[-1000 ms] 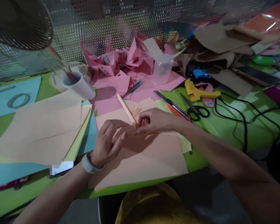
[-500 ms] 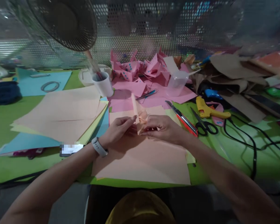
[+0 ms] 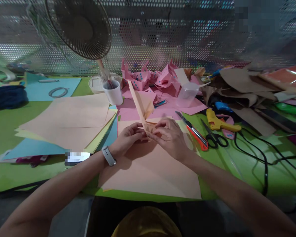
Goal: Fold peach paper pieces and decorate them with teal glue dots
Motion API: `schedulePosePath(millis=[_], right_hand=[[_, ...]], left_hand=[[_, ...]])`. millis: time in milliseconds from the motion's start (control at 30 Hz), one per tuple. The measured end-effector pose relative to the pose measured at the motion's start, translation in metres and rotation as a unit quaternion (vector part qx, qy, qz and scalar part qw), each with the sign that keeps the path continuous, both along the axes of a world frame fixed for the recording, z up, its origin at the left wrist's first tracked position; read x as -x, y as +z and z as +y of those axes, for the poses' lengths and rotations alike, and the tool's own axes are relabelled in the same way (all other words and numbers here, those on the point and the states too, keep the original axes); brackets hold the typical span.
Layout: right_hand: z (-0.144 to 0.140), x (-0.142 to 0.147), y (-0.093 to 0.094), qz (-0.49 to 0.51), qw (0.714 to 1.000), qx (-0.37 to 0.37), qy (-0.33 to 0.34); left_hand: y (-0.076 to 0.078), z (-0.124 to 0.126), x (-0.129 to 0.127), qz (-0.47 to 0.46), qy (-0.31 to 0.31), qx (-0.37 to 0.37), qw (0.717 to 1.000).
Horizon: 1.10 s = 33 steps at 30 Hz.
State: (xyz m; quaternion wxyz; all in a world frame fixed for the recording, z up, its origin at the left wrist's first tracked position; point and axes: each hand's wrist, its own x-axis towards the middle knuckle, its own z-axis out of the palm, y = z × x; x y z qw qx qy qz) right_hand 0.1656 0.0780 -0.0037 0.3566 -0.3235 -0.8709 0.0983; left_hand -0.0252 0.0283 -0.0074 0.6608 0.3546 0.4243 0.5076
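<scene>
- The folded peach paper (image 3: 138, 104) is between my two hands, above the peach sheet (image 3: 150, 176) on the green worktop (image 3: 160, 197), with its long, narrow strip reaching away from me over the pink paper (image 3: 127, 112).
- My left hand (image 3: 129, 136) is drawn in narrow, thumb and fingertips holding the paper's lower end from the left; how firmly they press I cannot tell.
- My right hand (image 3: 171, 140) has a close pinch on the same end from the right, thumb low, the other fingers bent above it.
- I judge the piece very light, stiff along the doubled strip but limp at the loose flap, and dry enough not to slip.
- It would likely crease or tear if squeezed hard, so the layered lower end, where the folds meet, seems the best place to take hold, with only the fingertips; the thin far tip would probably bend.
- The cutter knife (image 3: 192, 131) and scissors (image 3: 214, 135) lie to the right, apart from my fingers.
</scene>
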Motion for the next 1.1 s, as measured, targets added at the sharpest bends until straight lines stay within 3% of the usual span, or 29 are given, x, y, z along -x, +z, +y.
schedulePosePath(millis=[133, 400, 567, 633, 700, 800, 867, 933, 1100], right_hand=[[0.0, 0.0, -0.002, -0.006, 1.0, -0.005, 0.013], [-0.003, 0.002, -0.001, -0.009, 1.0, 0.007, 0.02], [-0.004, 0.001, 0.008, 0.124, 0.992, 0.027, -0.018], [-0.001, 0.0, 0.011, 0.187, 0.977, 0.084, -0.049], [0.003, 0.0, 0.012, 0.215, 0.953, 0.206, -0.051], [0.007, 0.0, 0.011, 0.172, 0.88, 0.442, 0.016], [0.007, 0.001, 0.009, 0.145, 0.831, 0.535, 0.053], [0.006, 0.004, 0.005, 0.148, 0.813, 0.558, 0.07], [0.004, 0.008, -0.001, 0.173, 0.817, 0.544, 0.083]], left_hand=[[0.001, -0.002, 0.0, -0.017, 0.007, 0.009, 1.0], [0.001, -0.002, -0.004, 0.072, 0.013, -0.005, 0.997], [0.002, -0.001, -0.004, 0.1, 0.04, -0.015, 0.994], [0.002, 0.0, -0.004, 0.099, 0.044, -0.01, 0.994], [0.002, 0.001, -0.004, 0.095, 0.05, -0.008, 0.994], [0.003, 0.001, -0.004, 0.09, 0.069, -0.015, 0.993], [0.004, 0.001, -0.005, 0.085, 0.085, -0.02, 0.993], [0.005, 0.0, -0.005, 0.077, 0.09, -0.022, 0.993], [0.003, 0.001, -0.005, 0.048, 0.087, -0.01, 0.995]])
